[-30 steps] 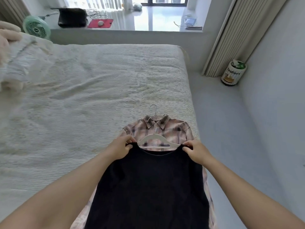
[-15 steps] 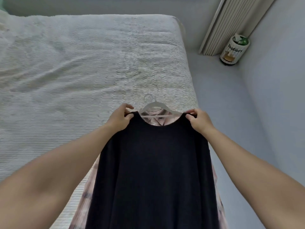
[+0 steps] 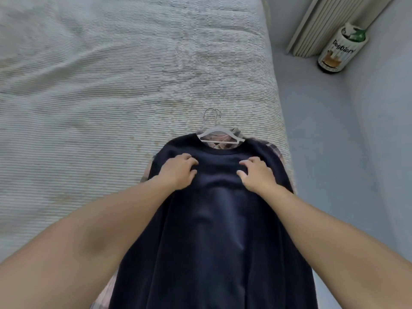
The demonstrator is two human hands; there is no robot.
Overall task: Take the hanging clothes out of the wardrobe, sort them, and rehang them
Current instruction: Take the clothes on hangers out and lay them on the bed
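- Lower centre of the frame: the dark navy top (image 3: 214,230) lies face up on its hanger, its long body running toward the bottom edge. Judged step: laying and smoothing this garment onto the sorting pile before rehanging.
- Centre left: the left hand (image 3: 179,170) rests palm down on the top's chest, fingers loosely bent and pressing the cloth; it grips nothing. To do the step well, flatten the fingers and stroke outward toward the shoulder so that no fold is trapped.
- Centre right: the right hand (image 3: 256,172) mirrors it, fingers spread and slightly curved, fingertips touching the fabric, holding nothing. Both hands should probably move symmetrically, keeping the neckline centred.
- Just above the hands: the white hanger (image 3: 219,133) shows through the neck opening, its wire hook (image 3: 212,115) pointing up-frame on the bedcover. Leaving the hooks aligned would likely ease lifting the pile together.
- Beneath the navy top: a pink plaid shirt (image 3: 275,150) peeks out at the collar and along both sides; avoid dragging it askew.
- Upper half: the ribbed white bed (image 3: 111,85) carries the pile near its right edge; a slide off that edge seems the main risk.
- Upper right: a printed canister (image 3: 338,52) stands on the floor beside a pleated curtain (image 3: 330,21).
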